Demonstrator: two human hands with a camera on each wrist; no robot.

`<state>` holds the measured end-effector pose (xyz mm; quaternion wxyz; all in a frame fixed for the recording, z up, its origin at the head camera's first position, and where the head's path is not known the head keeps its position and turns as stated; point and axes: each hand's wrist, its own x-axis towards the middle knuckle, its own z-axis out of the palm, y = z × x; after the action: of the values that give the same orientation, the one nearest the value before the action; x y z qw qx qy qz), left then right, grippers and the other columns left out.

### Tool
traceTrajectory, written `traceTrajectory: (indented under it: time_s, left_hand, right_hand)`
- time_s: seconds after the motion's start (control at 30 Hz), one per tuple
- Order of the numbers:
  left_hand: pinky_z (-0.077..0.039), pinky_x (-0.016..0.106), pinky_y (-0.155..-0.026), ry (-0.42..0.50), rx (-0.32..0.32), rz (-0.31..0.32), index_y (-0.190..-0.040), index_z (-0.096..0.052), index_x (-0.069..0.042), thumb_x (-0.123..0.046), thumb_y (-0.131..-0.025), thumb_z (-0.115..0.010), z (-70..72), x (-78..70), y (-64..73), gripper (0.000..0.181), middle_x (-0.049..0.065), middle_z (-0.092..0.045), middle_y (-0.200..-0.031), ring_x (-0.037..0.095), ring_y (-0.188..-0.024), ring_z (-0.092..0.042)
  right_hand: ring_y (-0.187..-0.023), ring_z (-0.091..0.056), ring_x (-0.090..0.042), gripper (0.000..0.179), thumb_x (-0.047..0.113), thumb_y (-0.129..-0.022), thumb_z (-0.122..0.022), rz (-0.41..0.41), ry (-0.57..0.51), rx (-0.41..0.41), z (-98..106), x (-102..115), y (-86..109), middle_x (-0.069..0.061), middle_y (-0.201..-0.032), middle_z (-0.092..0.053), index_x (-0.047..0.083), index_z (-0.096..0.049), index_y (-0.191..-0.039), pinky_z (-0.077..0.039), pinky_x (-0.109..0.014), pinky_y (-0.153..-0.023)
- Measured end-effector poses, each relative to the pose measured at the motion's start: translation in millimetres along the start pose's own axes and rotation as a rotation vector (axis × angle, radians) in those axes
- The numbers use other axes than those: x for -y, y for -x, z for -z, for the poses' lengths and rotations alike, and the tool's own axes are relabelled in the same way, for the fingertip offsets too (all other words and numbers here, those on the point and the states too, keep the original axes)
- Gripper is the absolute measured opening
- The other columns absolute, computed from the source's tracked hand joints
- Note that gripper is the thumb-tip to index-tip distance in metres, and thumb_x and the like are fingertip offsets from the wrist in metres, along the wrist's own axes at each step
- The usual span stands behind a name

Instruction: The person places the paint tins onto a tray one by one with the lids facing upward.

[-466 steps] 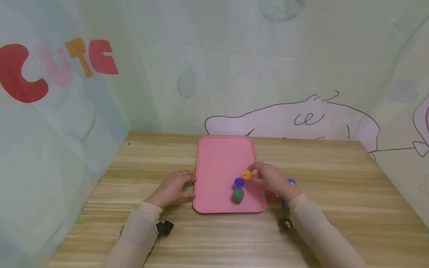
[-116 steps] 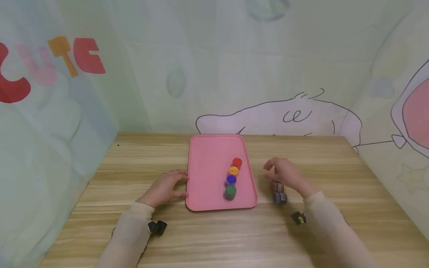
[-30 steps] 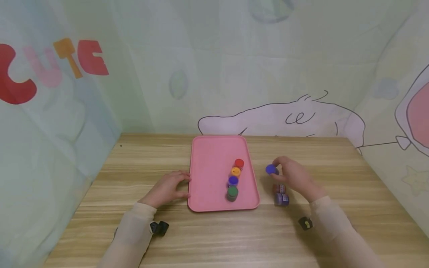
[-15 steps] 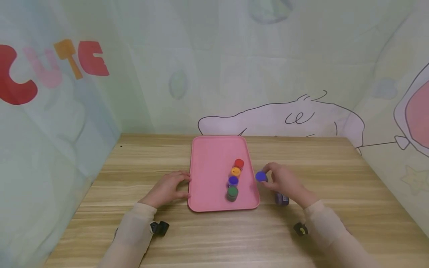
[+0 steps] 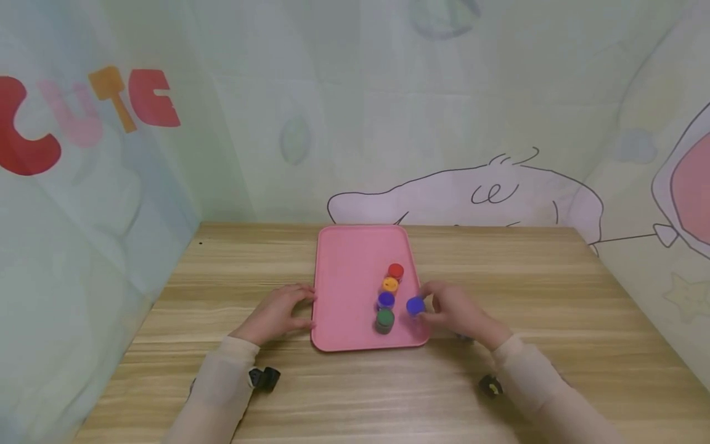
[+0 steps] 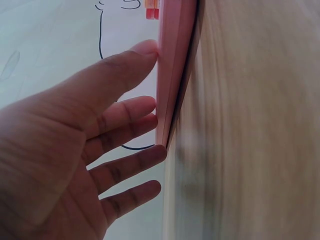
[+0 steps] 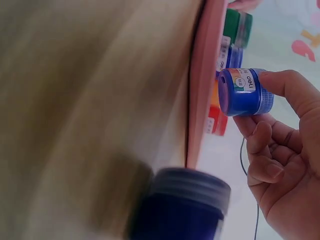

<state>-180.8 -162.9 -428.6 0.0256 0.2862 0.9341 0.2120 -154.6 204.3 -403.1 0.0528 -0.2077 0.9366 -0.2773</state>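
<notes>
My right hand (image 5: 457,311) pinches a small blue paint jar (image 5: 416,306) between thumb and fingers, above the right side of a pink tray (image 5: 349,262). In the right wrist view this jar (image 7: 245,92) is held tilted, its "deli" label showing. On the tray, a red-lidded jar (image 5: 395,271), an orange-lidded one (image 5: 390,285), a dark blue-lidded one (image 5: 386,300) and a green-lidded one (image 5: 384,321) form a row. My left hand (image 5: 280,313) touches the tray's left edge with loosely spread fingers; the left wrist view shows fingertips at the rim (image 6: 172,65).
Just right of the tray stands a dark blue jar (image 7: 180,207), close to the right wrist camera; my right forearm mostly covers it in the head view. The wooden table (image 5: 333,394) ends at a printed curtain (image 5: 266,154) behind.
The red-lidded jar joined the row on the tray since the earliest frame. Over the last second my right hand carried the blue jar leftward and nearer, from table to over the tray. The left hand stayed put.
</notes>
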Motion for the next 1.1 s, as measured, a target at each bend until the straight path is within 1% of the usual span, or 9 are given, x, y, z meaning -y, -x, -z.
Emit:
traceTrajectory:
  time_s: [0.17, 0.2, 0.37, 0.43, 0.63, 1.0, 1.1]
  left_hand:
    - [-0.042, 0.048, -0.110, 0.001, -0.001, -0.005, -0.122, -0.063, -0.003, -0.030, -0.079, -0.078, -0.4, 0.4, -0.5, 0.053, 0.013, -0.059, -0.133, 0.033, -0.127, -0.052]
    - [-0.042, 0.048, -0.110, 0.000, -0.001, -0.006, -0.122, -0.063, -0.003, -0.030, -0.079, -0.078, -0.5, 0.7, -0.6, 0.053, 0.013, -0.059, -0.133, 0.033, -0.127, -0.052]
    - [-0.041, 0.049, -0.110, 0.001, -0.001, -0.001, -0.122, -0.063, -0.003, -0.031, -0.078, -0.078, 0.1, 1.0, -1.0, 0.053, 0.013, -0.059, -0.134, 0.033, -0.127, -0.052]
    - [-0.041, 0.048, -0.110, 0.007, 0.001, 0.005, -0.122, -0.063, -0.004, -0.031, -0.078, -0.078, 0.6, 0.8, -1.2, 0.054, 0.013, -0.058, -0.134, 0.033, -0.128, -0.052]
    - [-0.041, 0.049, -0.110, 0.015, 0.004, 0.012, -0.122, -0.063, -0.003, -0.031, -0.078, -0.079, 2.0, -0.5, -1.4, 0.055, 0.013, -0.058, -0.134, 0.034, -0.128, -0.051]
    - [-0.041, 0.049, -0.111, 0.016, 0.012, 0.016, -0.123, -0.063, -0.004, -0.031, -0.079, -0.078, 1.9, -2.1, -1.0, 0.054, 0.013, -0.057, -0.136, 0.033, -0.129, -0.051]
    - [-0.041, 0.049, -0.110, 0.015, 0.012, 0.019, -0.123, -0.063, -0.004, -0.031, -0.079, -0.078, 1.7, -2.0, -0.9, 0.054, 0.013, -0.057, -0.136, 0.034, -0.129, -0.051]
  right_hand:
    - [-0.062, -0.049, -0.010, 0.024, 0.025, -0.082, -0.076, -0.032, -0.042, 0.048, -6.6, -0.3, -1.4, 0.004, -0.072, -0.055, 0.017, -0.066, -0.102, -0.043, -0.020, -0.049]
    - [-0.062, -0.050, -0.010, 0.024, 0.025, -0.082, -0.076, -0.049, -0.052, 0.060, -7.7, 0.1, -1.6, 0.004, -0.072, -0.055, 0.018, -0.066, -0.102, -0.044, -0.021, -0.050]
    - [-0.062, -0.050, -0.012, 0.023, 0.022, -0.081, -0.075, -0.064, -0.087, 0.094, -10.9, 0.8, -1.0, 0.002, -0.071, -0.055, 0.018, -0.065, -0.101, -0.044, -0.021, -0.049]
    - [-0.063, -0.051, -0.012, 0.022, 0.021, -0.082, -0.075, -0.055, -0.091, 0.105, -11.6, 0.8, -0.6, 0.002, -0.072, -0.056, 0.018, -0.065, -0.101, -0.045, -0.021, -0.050]
    - [-0.066, -0.051, -0.012, 0.022, 0.022, -0.082, -0.075, -0.045, -0.090, 0.123, -12.8, -0.8, -1.5, 0.003, -0.074, -0.056, 0.017, -0.065, -0.102, -0.045, -0.021, -0.052]
    - [-0.065, -0.053, -0.012, 0.023, 0.025, -0.081, -0.077, -0.100, -0.089, 0.143, -11.3, -0.3, -2.0, 0.004, -0.071, -0.057, 0.018, -0.064, -0.099, -0.048, -0.023, -0.054]
    - [-0.065, -0.053, -0.012, 0.023, 0.025, -0.081, -0.077, -0.097, -0.077, 0.139, -11.3, 0.2, -1.8, 0.004, -0.071, -0.057, 0.018, -0.064, -0.099, -0.048, -0.023, -0.054]
